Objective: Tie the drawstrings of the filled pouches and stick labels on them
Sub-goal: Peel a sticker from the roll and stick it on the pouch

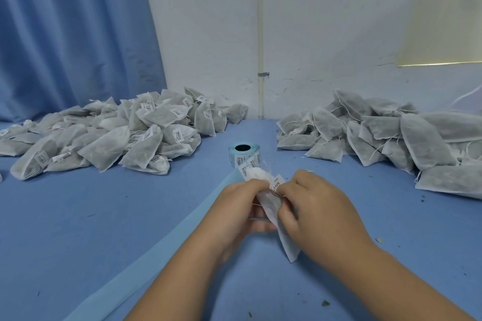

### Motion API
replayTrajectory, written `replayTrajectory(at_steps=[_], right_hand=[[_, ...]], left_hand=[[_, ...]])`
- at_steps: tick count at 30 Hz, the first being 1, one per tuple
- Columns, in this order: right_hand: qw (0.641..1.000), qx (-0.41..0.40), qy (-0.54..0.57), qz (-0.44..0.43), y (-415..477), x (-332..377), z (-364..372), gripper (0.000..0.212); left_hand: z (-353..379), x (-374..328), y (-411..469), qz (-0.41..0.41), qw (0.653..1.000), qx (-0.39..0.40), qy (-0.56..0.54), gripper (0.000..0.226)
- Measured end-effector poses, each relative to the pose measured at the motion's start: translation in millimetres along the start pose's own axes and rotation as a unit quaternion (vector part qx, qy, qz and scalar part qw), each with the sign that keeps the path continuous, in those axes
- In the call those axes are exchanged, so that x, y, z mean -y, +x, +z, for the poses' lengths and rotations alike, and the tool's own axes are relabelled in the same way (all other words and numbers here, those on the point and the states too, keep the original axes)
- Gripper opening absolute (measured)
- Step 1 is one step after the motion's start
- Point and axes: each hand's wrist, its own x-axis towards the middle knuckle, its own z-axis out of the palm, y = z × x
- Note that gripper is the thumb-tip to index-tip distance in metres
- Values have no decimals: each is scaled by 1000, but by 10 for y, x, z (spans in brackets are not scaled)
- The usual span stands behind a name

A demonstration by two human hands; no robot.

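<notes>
While a heap of labelled pouches [104, 135] is seen far left, a white pouch [268, 202] is gripped near centre by the left hand [242, 208] and pinched at its neck by the right hand [315, 208]. Its drawstring is mostly hidden by fingers. A heap of unlabelled pouches [378, 133] is cut off at the right edge.

A heap of labelled pouches [104, 135] fills the table's [78, 216] far left; an unlabelled heap [391, 138] fills the far right. Only the label roll [243, 155] stands in the lane between them. A paper strip [159, 253] crosses the near left.
</notes>
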Motion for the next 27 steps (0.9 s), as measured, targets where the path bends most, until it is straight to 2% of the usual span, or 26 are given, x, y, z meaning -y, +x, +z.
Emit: replayTrajectory(at_steps=[2, 4, 6, 8, 10, 11, 13, 15, 17, 18, 20, 21, 22, 25, 26, 27], right_hand=[[999, 29, 4, -19, -2, -22, -19, 3], [997, 67, 39, -21, -18, -37, -25, 15], [989, 83, 120, 4, -17, -32, -17, 23], [965, 44, 247, 80, 11, -11, -9, 16], [932, -6, 315, 180, 67, -39, 14, 5], [913, 7, 340, 226, 82, -65, 16, 17], [854, 87, 426, 287, 89, -123, -12, 36], [763, 160, 549, 301, 90, -126, -62, 34], [682, 175, 633, 322, 88, -134, -78, 27], [656, 172, 652, 340, 90, -136, -79, 25], [628, 157, 665, 372, 101, -144, -68, 24], [629, 148, 661, 381, 97, -138, -63, 26], [648, 134, 641, 388, 91, -130, -59, 28], [764, 70, 517, 380, 71, -135, -25, 28], [785, 54, 492, 372, 72, -129, -20, 29], [792, 45, 485, 368, 74, -124, -8, 30]], left_hand=[[-12, 0, 0, 5, 1000, 16, 14, 26], [-12, 21, 2, 20, 999, 13, 39, 28], [-15, 39, 1, 31, 998, -8, 59, 25], [-32, 43, 11, 35, 995, -32, 85, 25], [-56, 38, 17, 37, 993, -29, 110, 27], [-58, 34, 11, 40, 992, -11, 121, 28], [-53, 20, -8, 43, 990, 35, 131, 29], [-62, 12, -20, 44, 987, 74, 132, 29], [-90, 18, -17, 45, 986, 99, 123, 27], [-107, 18, -15, 47, 986, 109, 117, 25], [-132, 13, -16, 50, 985, 127, 104, 18], [-136, 10, -21, 51, 984, 135, 100, 15], [-136, 7, -27, 51, 984, 139, 102, 16], [-122, 39, -13, 47, 981, 128, 138, 22], [-119, 59, 2, 47, 981, 122, 143, 23], [-118, 75, 15, 45, 983, 118, 134, 22]])
